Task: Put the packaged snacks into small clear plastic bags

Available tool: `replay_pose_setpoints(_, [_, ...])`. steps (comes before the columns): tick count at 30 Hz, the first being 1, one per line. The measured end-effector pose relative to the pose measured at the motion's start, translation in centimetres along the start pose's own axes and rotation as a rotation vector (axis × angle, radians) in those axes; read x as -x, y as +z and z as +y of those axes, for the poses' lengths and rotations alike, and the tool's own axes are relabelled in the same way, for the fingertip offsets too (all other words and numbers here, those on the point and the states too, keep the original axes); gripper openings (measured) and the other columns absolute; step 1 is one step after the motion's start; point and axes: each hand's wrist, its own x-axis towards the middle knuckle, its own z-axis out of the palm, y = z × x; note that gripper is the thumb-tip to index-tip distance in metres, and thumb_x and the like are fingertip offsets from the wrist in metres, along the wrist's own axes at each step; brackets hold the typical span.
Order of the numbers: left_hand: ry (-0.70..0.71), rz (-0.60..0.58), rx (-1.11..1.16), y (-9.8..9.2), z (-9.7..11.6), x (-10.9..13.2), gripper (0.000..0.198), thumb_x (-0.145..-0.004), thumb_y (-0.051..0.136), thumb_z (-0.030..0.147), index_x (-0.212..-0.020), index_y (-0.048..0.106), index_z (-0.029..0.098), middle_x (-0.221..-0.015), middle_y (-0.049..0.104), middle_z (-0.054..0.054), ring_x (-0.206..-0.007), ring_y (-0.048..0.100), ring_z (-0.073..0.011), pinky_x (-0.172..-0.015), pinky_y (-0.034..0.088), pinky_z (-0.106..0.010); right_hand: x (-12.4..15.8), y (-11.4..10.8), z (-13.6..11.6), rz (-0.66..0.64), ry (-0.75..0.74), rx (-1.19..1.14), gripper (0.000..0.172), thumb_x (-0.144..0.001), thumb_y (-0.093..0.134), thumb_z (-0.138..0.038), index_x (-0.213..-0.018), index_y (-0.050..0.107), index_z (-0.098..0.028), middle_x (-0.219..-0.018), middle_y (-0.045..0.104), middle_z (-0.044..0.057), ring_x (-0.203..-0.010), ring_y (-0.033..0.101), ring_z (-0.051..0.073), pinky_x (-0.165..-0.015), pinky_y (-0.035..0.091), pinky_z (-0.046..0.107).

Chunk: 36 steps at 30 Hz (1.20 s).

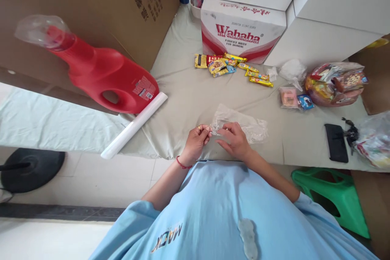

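A crumpled clear plastic bag lies on the cloth-covered table in front of me. My left hand, with a red string on its wrist, is closed in a pinch on the bag's left edge. Over the lower part of the bag, my right hand has its thumb and fingers apart and slightly bent. Its fingertips are a little blurred, and I cannot tell whether they touch the plastic.
Small snack packets lie before a Wahaha carton. At left are a red jug and a white roll. At right are a snack basket, wrapped packets, a phone and a green stool.
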Motion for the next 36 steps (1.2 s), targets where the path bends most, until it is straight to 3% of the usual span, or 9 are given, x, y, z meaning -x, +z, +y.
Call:
replay_pose_setpoints(5, [0.008,-0.038,-0.036,0.4,-0.2,0.2,0.042,-0.081,0.080,0.057,-0.081,0.063,0.018,-0.071,0.061,0.003,-0.051,0.040,-0.0062,-0.053,0.028,-0.025,-0.8,0.5,-0.2,0.011,0.043,-0.042,0.015,-0.103,0.063,-0.030,-0.100,0.077,-0.027,-0.096,0.068,0.007,-0.088,0.059,0.022,-0.082,0.052,0.041])
replay_pose_setpoints(10, [0.004,-0.063,-0.055,0.6,-0.3,0.3,0.044,-0.082,0.078,0.059,-0.081,0.061,0.019,-0.069,0.058,0.004,-0.052,0.040,-0.0067,-0.053,0.029,-0.025,-1.1,0.1,-0.1,0.013,0.224,-0.322,0.014,-0.101,0.068,-0.037,-0.100,0.077,-0.027,-0.097,0.068,0.006,-0.092,0.064,0.021,-0.082,0.054,0.037])
replay_pose_setpoints(16, [0.012,-0.051,-0.065,1.0,-0.3,0.1,0.041,-0.084,0.077,0.057,-0.082,0.060,0.020,-0.068,0.055,0.005,-0.053,0.040,-0.0071,-0.053,0.029,-0.025,-1.5,-0.2,-0.3,0.033,0.431,-0.566,0.023,-0.097,0.071,-0.046,-0.090,0.074,-0.025,-0.088,0.066,0.003,-0.081,0.060,0.018,-0.071,0.049,0.032])
replay_pose_setpoints(21, [-0.003,0.000,-0.065,0.7,-0.1,0.0,0.037,-0.084,0.077,0.052,-0.081,0.060,0.020,-0.068,0.056,0.005,-0.052,0.040,-0.0075,-0.052,0.028,-0.026,-1.9,-1.0,-0.4,0.062,0.517,-0.548,0.031,-0.098,0.067,-0.052,-0.085,0.068,-0.024,-0.085,0.063,0.002,-0.078,0.057,0.018,-0.072,0.047,0.032])
replay_pose_setpoints(25, [0.011,0.010,-0.093,0.6,0.2,0.4,0.037,-0.085,0.077,0.052,-0.080,0.061,0.020,-0.068,0.056,0.004,-0.054,0.041,-0.0078,-0.053,0.030,-0.025,-2.2,-1.8,-0.9,0.074,0.480,-0.459,0.030,-0.099,0.064,-0.050,-0.085,0.067,-0.024,-0.084,0.061,0.003,-0.076,0.054,0.018,-0.070,0.046,0.032])
replay_pose_setpoints(29, [0.053,-0.016,-0.127,0.7,0.3,0.8,0.035,-0.087,0.076,0.052,-0.085,0.066,0.019,-0.071,0.060,0.003,-0.056,0.043,-0.0084,-0.055,0.032,-0.025,-2.3,-2.0,-1.7,0.034,0.460,-0.394,0.026,-0.101,0.063,-0.044,-0.087,0.068,-0.023,-0.082,0.060,0.002,-0.070,0.051,0.015,-0.066,0.044,0.031])
replay_pose_setpoints(36, [0.122,-0.036,-0.221,0.9,0.3,1.2,0.030,-0.083,0.080,0.048,-0.089,0.073,0.018,-0.078,0.068,-0.001,-0.068,0.055,-0.0134,-0.066,0.042,-0.027,-1.9,-1.1,-2.1,-0.120,0.667,-0.515,0.032,-0.093,0.070,-0.054,-0.088,0.067,-0.022,-0.078,0.067,0.000,-0.068,0.058,0.015,-0.060,0.046,0.027])
